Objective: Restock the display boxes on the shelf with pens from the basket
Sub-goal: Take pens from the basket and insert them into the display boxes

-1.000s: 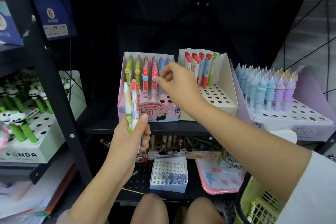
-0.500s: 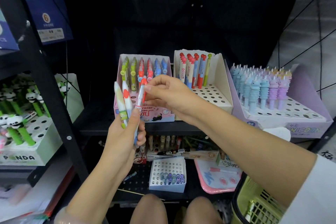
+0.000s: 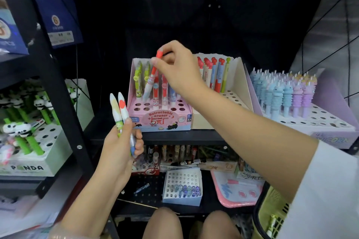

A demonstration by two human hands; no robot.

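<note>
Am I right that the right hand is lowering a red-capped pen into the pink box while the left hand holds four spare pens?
Not quite. In the head view the left hand holds two pens, not four. The right hand does hold the red-capped pen over the pink box.

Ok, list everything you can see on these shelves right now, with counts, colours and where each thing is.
pink display box: one, middle shelf, partly filled
red-capped pen: one, tilted over the pink display box
cream display box: one, right of the pink one
purple unicorn box: one, far right, blue and lilac pens
panda box: one, left shelf, green pens
small white box: one, lower shelf
pink tray: one, lower shelf
yellow-green basket: one, bottom right
two white pens: upright, left hand
left hand: grips them
right hand: pinches the red-capped pen
</note>
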